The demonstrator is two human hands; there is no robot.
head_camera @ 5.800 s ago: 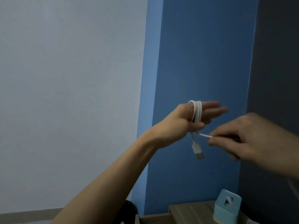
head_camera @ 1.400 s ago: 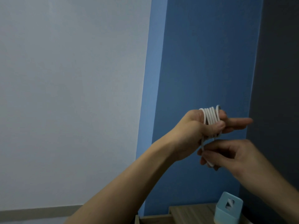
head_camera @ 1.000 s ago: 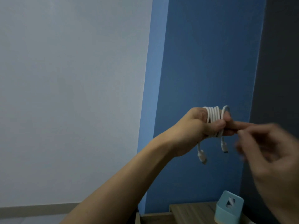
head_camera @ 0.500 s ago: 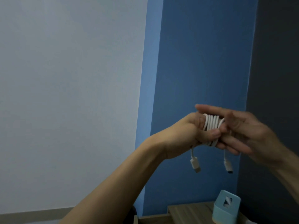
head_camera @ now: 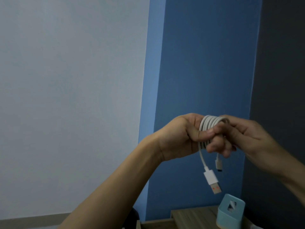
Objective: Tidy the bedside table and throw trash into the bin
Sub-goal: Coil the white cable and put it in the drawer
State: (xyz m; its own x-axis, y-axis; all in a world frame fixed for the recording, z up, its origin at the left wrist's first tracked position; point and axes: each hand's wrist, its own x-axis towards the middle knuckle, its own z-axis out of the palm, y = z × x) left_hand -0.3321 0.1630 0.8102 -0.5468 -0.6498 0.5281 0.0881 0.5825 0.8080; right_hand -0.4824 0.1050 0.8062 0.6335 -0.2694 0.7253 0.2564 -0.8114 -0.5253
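A white charging cable (head_camera: 208,125) is coiled in several loops and held up at chest height in front of the blue wall. My left hand (head_camera: 179,137) pinches the coil with thumb and fingers. My right hand (head_camera: 244,134) grips the same coil from the right, fingers curled over the loops. Two plug ends hang below: a USB plug (head_camera: 212,180) and a smaller plug (head_camera: 218,165). The wooden bedside table (head_camera: 191,217) shows only at the bottom edge. No bin is identifiable in view.
A light blue tissue box (head_camera: 230,212) stands on the bedside table, below my hands. A dark rounded object (head_camera: 134,216) sits at the table's left. A pale wall fills the left, a dark panel (head_camera: 280,80) the right.
My right hand finished winding the cable around my left fingers, then came in and closed on the coil. The coil now sits bunched between both hands, both plugs dangling.
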